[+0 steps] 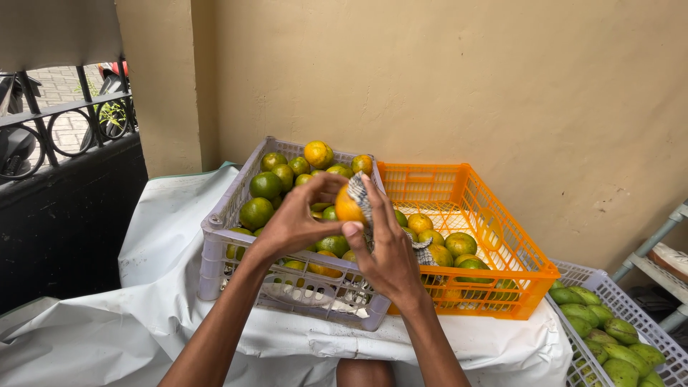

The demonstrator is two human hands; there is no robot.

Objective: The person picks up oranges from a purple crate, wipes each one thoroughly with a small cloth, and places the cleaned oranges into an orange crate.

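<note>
My left hand (295, 221) holds an orange citrus fruit (347, 208) above the grey plastic crate (215, 251). Against that fruit my right hand (387, 251) presses a patterned cloth (360, 195), which hangs down past my palm. The grey crate is heaped with green and orange citrus fruits (266, 186). Beside it on the right stands an orange plastic crate (502, 236) with a few citrus fruits (460, 244) along its near side. Both hands hover over the seam between the two crates.
Both crates rest on a table under a white sheet (165, 236). A grey basket of green mangoes (609, 337) sits low at the right. A beige wall is behind, a black metal gate (64, 186) at the left, and a metal rack (666, 265) at the far right.
</note>
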